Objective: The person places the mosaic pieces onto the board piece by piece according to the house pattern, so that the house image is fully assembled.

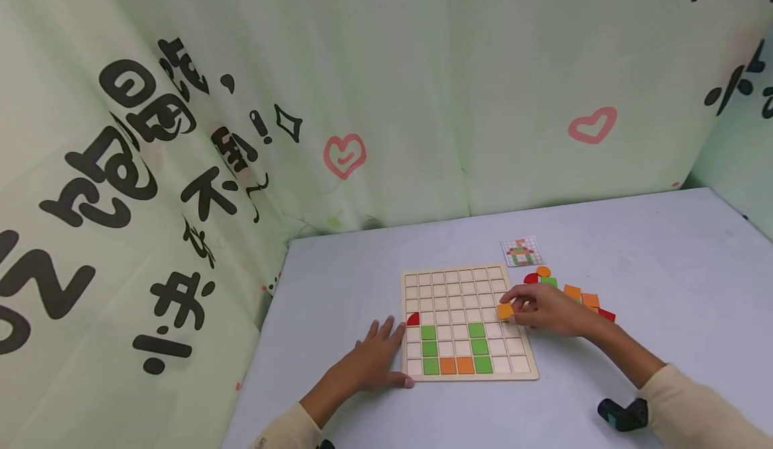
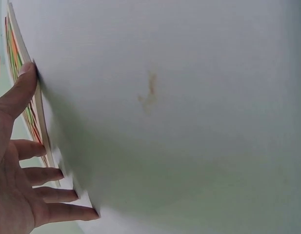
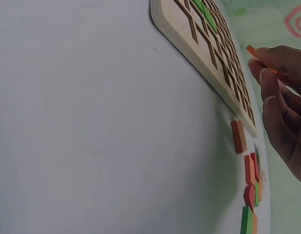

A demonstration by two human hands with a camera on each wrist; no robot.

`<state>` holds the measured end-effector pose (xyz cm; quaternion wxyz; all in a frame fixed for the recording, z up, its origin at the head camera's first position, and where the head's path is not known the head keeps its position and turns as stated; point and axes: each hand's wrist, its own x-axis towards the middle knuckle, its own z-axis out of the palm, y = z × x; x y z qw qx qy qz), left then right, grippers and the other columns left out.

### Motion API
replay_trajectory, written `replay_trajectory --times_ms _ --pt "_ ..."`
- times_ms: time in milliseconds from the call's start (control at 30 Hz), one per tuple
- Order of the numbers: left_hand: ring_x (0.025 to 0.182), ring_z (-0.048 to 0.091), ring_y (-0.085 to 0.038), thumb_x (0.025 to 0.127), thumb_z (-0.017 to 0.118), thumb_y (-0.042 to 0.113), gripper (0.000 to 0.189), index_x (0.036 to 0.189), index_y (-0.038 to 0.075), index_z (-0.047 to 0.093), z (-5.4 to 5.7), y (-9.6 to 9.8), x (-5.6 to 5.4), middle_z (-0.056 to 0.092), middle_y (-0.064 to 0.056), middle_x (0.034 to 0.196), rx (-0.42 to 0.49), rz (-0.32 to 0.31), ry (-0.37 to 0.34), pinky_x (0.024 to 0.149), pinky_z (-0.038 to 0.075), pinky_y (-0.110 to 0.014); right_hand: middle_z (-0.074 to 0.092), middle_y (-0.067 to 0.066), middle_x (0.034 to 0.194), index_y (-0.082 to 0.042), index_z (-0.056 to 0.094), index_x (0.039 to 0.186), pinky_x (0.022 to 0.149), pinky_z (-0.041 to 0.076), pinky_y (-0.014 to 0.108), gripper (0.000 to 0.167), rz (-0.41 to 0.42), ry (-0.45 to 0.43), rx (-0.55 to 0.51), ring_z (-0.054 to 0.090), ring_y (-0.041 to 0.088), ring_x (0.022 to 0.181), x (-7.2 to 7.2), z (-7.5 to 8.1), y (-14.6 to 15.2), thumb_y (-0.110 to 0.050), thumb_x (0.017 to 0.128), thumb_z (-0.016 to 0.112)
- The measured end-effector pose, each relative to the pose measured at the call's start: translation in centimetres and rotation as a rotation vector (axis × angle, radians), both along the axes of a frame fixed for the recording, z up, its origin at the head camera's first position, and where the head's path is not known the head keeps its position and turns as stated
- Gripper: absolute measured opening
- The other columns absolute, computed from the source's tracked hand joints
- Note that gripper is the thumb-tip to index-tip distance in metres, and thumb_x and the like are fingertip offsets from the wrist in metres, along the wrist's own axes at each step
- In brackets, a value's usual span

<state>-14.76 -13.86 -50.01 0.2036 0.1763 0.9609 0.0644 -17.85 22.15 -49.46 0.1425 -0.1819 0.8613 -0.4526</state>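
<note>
Orange tile [image 1: 504,312] pinched above gridded board [image 1: 457,304].

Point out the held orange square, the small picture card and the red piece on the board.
Held orange square [image 1: 504,312]: head view, middle of its visible face.
Picture card [image 1: 522,252]: head view, middle of its printed face.
Red piece [image 1: 413,319]: head view, middle of its top.
</note>
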Motion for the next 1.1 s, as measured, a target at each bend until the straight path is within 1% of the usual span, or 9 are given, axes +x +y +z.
replay_trajectory --times_ms 200,267,367,500,733,967,1100 --pt "0.151 0.027 -0.041 0.073 0.083 0.057 0.104 0.158 0.023 0.033 -0.1 0.1 0.0 0.029 -0.008 0.165 -0.002 0.015 0.011 0.102 0.042 -0.068 0.062 -0.001 0.086 -0.007 0.070 0.113 0.058 0.046 0.019 0.029 -0.017 0.072 0.051 0.054 0.010 0.067 -0.1 0.0 -2.1 -0.015 0.087 0.077" --pt "0.151 0.028 -0.041 0.073 0.083 0.056 0.104 0.158 0.023 0.033 -0.1 0.2 0.0 0.029 -0.008 0.165 -0.002 0.021 0.014 0.102 0.042 -0.068 0.063 -0.002 0.085 -0.008 0.070 0.112 0.058 0.047 0.020 0.028 -0.021 0.085 0.056 0.054 0.011 0.069 -0.2 0.0 -2.7 -0.016 0.086 0.078" --pt "0.150 0.028 -0.041 0.072 0.083 0.056 0.104 0.158 0.023 0.033 0.0 0.3 0.1 0.029 -0.008 0.165 -0.004 0.025 0.014 0.102 0.042 -0.068 0.064 -0.003 0.086 -0.009 0.070 0.111 0.059 0.049 0.021 0.027 -0.032 0.075 0.063 0.056 0.013 0.073 -0.3 0.1 -3.6 -0.016 0.086 0.078" --pt "0.150 0.028 -0.041 0.072 0.084 0.056 0.105 0.158 0.023 0.033 0.1 0.3 0.2 0.030 -0.008 0.165 -0.002 0.030 0.009 0.102 0.042 -0.068 0.065 -0.002 0.087 -0.009 0.070 0.111 0.062 0.050 0.021 0.026 -0.026 0.064 0.056 0.057 0.014 0.079 -0.6 0.3 -4.7 -0.015 0.087 0.078" --pt "0.151 0.026 -0.042 0.073 0.083 0.057 0.105 0.159 0.023 0.032 0.2 0.3 0.2 0.028 -0.008 0.166 0.004 0.034 0.000 0.103 0.041 -0.069 0.065 0.002 0.088 -0.003 0.069 0.114 0.059 0.053 0.023 0.028 0.016 0.057 -0.005 0.057 0.013 0.071 -1.4 0.4 -6.8 -0.009 0.088 0.075" --pt "0.151 0.026 -0.042 0.073 0.082 0.058 0.105 0.158 0.024 0.032 0.0 0.1 0.1 0.028 -0.008 0.166 0.000 0.035 -0.004 0.102 0.041 -0.069 0.066 -0.002 0.084 -0.006 0.071 0.111 0.063 0.049 0.022 0.024 0.047 0.069 0.008 0.055 0.013 0.070 -2.0 0.1 -8.5 -0.006 0.087 0.073" --pt "0.151 0.026 -0.041 0.073 0.082 0.058 0.104 0.158 0.024 0.032 0.0 0.1 0.1 0.028 -0.007 0.166 0.000 0.037 -0.005 0.102 0.041 -0.070 0.067 -0.003 0.081 -0.005 0.072 0.109 0.064 0.047 0.022 0.023 0.054 0.077 0.007 0.055 0.012 0.070 -2.1 -0.2 -9.4 -0.006 0.086 0.072"
